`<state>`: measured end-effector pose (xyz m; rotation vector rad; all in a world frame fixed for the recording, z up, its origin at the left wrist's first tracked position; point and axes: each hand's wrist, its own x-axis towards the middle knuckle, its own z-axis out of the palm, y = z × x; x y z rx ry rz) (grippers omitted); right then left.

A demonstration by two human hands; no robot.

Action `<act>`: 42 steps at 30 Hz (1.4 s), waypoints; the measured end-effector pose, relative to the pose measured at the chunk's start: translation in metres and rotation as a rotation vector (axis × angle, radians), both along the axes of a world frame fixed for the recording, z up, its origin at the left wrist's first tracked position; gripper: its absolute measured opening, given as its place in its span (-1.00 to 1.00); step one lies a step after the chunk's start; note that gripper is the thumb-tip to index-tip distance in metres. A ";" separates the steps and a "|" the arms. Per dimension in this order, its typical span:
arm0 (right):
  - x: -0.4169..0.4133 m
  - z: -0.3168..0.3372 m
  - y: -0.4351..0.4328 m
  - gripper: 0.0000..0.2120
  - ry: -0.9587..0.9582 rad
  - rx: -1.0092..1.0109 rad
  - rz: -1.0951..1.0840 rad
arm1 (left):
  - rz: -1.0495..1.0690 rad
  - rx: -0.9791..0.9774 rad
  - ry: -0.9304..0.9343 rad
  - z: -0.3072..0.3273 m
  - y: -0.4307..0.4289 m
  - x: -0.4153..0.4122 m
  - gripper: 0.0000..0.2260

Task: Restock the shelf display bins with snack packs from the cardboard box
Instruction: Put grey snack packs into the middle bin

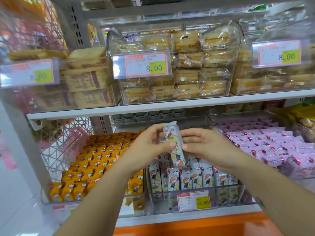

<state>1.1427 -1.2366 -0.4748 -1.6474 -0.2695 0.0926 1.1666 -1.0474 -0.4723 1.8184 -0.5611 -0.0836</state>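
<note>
Orange packs (102,155) are lying in full rows at the left. In the centre, the left hand (148,145) and right hand (206,147) are pinching one white pack (175,150) between their fingers, holding it upright above the middle bin (187,122). That bin's front rows are standing full while its back is showing bare. Pink packs (272,145) are lying in full rows at the right. Restocking is looking partway done; the box is out of view.
</note>
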 end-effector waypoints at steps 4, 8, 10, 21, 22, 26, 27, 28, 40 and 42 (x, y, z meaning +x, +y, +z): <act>-0.001 0.003 0.011 -0.61 -0.089 -0.219 -0.040 | 0.053 0.350 -0.176 0.003 0.019 0.003 -0.63; -0.002 -0.003 0.024 -0.60 -0.140 -0.411 -0.023 | 0.107 0.140 -0.018 0.007 0.036 0.007 -0.71; 0.001 -0.006 0.025 -0.69 -0.143 -0.301 -0.082 | 0.100 0.022 0.076 0.009 0.041 0.006 -0.73; 0.006 -0.014 0.030 -0.76 -0.179 -0.307 -0.126 | 0.162 0.575 -0.118 0.001 0.057 0.009 -0.88; 0.004 -0.018 0.035 -0.75 -0.171 -0.391 -0.082 | 0.155 0.589 -0.111 -0.001 0.056 0.010 -0.89; 0.003 -0.040 0.047 -0.69 -0.298 -1.012 0.008 | 0.141 0.581 -0.114 -0.006 0.051 0.011 -0.92; 0.003 -0.043 0.047 -0.65 -0.334 -1.122 0.008 | 0.141 0.588 -0.118 -0.007 0.050 0.011 -0.91; 0.003 -0.043 0.047 -0.63 -0.351 -1.165 0.000 | 0.141 0.598 -0.118 -0.007 0.050 0.011 -0.92; 0.022 -0.034 -0.031 -0.39 -0.192 -1.386 -0.690 | 0.163 0.609 -0.127 -0.007 0.046 0.012 -0.92; 0.025 -0.038 -0.036 -0.38 -0.166 -1.450 -0.670 | 0.170 0.617 -0.133 -0.008 0.044 0.012 -0.90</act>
